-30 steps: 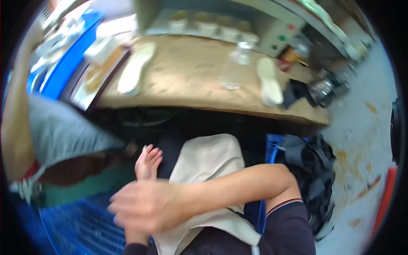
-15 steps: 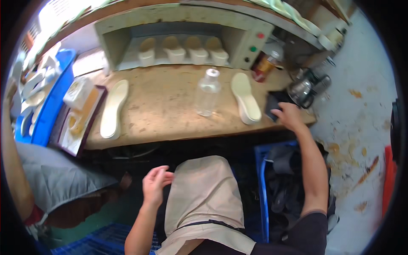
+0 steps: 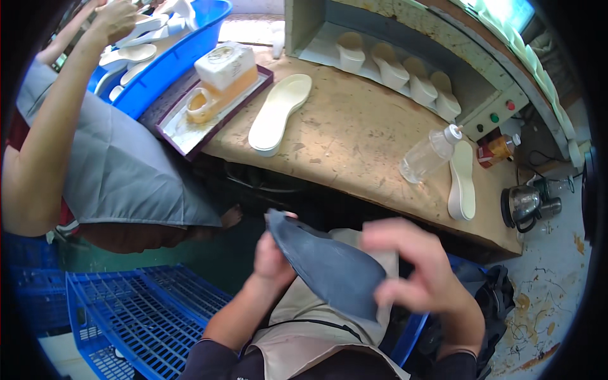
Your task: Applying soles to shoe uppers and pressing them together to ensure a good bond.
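Perhaps the grip was the weak point: of the two hands, only the left hand [image 3: 273, 258] clearly pinched the dark shoe piece [image 3: 332, 269], at one end, above the apron [image 3: 301, 304]; the right hand [image 3: 421, 269] was spread beside it, too blurred to confirm contact. A loose pinch could have dropped it.

There are four soles [image 3: 391, 71] in the big box [image 3: 446, 44], two white soles [image 3: 282, 114] on the table [image 3: 354, 126], three round buttons [image 3: 510, 104], one clear bottle [image 3: 427, 155], one orange bottle [image 3: 497, 152], one glass pot [image 3: 522, 204] and one gray piece [image 3: 335, 272] with two hands [image 3: 272, 256].
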`<state>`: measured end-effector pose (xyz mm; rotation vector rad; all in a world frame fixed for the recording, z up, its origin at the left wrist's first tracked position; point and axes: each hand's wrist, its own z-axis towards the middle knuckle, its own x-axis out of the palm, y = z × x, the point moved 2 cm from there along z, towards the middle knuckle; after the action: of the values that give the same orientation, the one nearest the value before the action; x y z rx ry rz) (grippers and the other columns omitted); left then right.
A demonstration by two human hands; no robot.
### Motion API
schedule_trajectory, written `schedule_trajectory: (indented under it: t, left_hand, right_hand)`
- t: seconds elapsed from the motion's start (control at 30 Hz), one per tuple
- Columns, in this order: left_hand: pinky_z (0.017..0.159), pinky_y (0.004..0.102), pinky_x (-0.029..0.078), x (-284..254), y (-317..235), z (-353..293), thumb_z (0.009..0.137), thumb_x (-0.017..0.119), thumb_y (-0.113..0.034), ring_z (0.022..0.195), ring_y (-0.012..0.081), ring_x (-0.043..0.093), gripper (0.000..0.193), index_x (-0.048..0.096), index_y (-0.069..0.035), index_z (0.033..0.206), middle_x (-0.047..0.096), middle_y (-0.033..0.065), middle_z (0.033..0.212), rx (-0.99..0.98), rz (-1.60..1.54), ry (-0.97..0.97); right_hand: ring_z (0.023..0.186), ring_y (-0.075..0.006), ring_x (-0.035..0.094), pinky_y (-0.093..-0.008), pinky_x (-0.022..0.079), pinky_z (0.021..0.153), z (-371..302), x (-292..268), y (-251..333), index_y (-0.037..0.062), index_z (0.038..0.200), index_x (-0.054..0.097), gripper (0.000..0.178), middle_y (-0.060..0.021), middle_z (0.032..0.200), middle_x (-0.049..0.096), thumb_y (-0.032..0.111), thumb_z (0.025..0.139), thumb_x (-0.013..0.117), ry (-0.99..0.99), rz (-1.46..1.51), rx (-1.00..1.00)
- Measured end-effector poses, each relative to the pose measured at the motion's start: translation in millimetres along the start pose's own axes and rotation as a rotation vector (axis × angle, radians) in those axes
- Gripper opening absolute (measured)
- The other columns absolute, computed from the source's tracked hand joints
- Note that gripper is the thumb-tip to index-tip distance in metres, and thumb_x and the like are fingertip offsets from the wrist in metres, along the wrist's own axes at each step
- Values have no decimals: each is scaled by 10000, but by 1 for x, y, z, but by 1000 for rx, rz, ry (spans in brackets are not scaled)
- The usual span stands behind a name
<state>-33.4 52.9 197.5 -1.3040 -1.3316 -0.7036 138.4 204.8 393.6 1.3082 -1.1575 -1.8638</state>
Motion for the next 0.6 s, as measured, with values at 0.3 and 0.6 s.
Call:
schedule_trajectory:
  t: [0.3,0.6]
  left_hand:
    - [890,281,499,-9,-51,-37,946,605,-96,966,209,633,426,586,-13,1363,684,140,1164,380,1429,-333]
    - [752,262,551,26,-93,-52,907,672,-66,809,168,667,282,713,9,1176,742,116,989,251,1002,-205]
  right_hand:
    - [1269,-305,577,-356,505,986,230,95,-104,78,1383,542,661,-90,1330,606,240,794,793,-41,-1027,-205]
    - [1240,-351,601,-357,520,998,103,-33,-29,49,1406,540,692,-162,1342,613,175,774,793,79,-903,21]
